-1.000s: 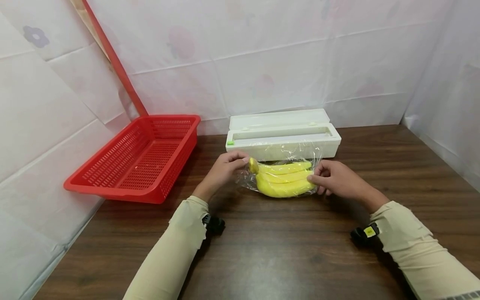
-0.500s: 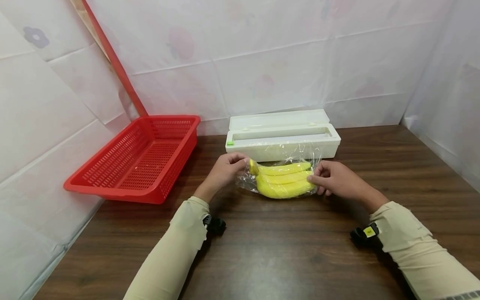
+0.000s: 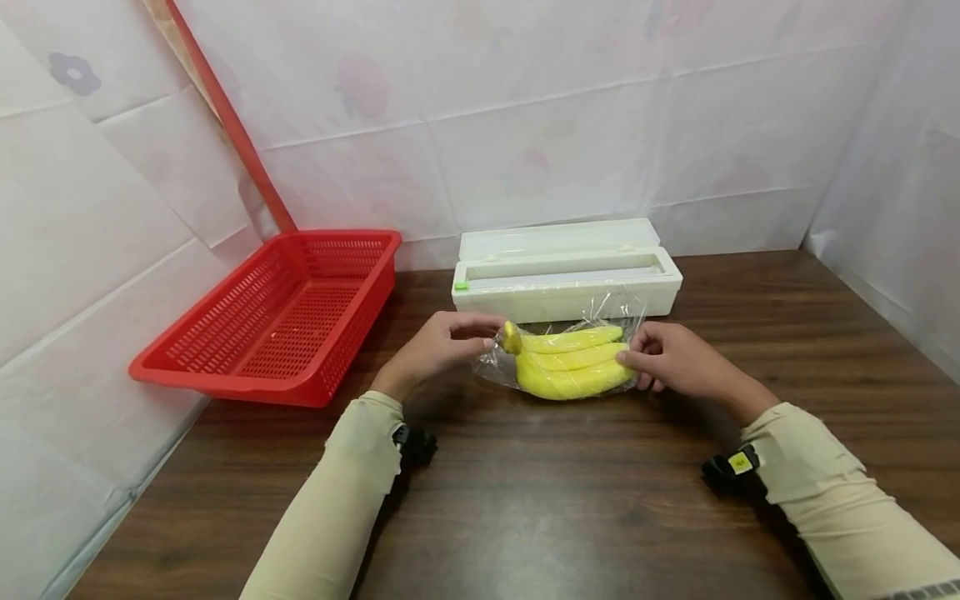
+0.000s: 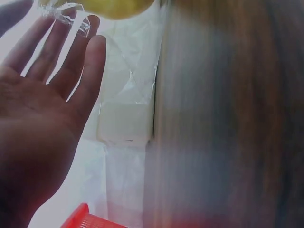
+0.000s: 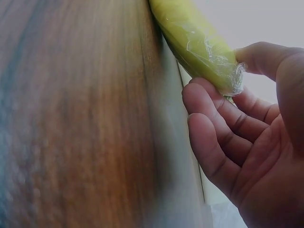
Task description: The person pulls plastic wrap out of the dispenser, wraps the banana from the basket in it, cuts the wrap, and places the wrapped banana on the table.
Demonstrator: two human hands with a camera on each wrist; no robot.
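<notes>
A bunch of yellow bananas [image 3: 570,364] lies on the wooden table [image 3: 562,500], wrapped in clear cling film [image 3: 491,362]. My right hand [image 3: 626,360] pinches the bunch's right end between thumb and fingers; the right wrist view shows that hand [image 5: 218,78] round the film-covered banana tip [image 5: 190,38]. My left hand [image 3: 483,332] is just left of the stem end, thumb and fingers spread. In the left wrist view its fingers [image 4: 61,52] are straight, with a strand of film at the fingertips and the banana [image 4: 114,7] just beyond.
A white cling film dispenser box [image 3: 566,271] stands open right behind the bananas, against the wall. A red plastic basket [image 3: 285,308] sits at the left, with a red pole [image 3: 225,117] leaning behind it. White sheeted walls close in the left, back and right.
My left hand has drawn back a little to the left from the stem end and opened. The bananas have shifted slightly towards me. The right hand has kept its hold.
</notes>
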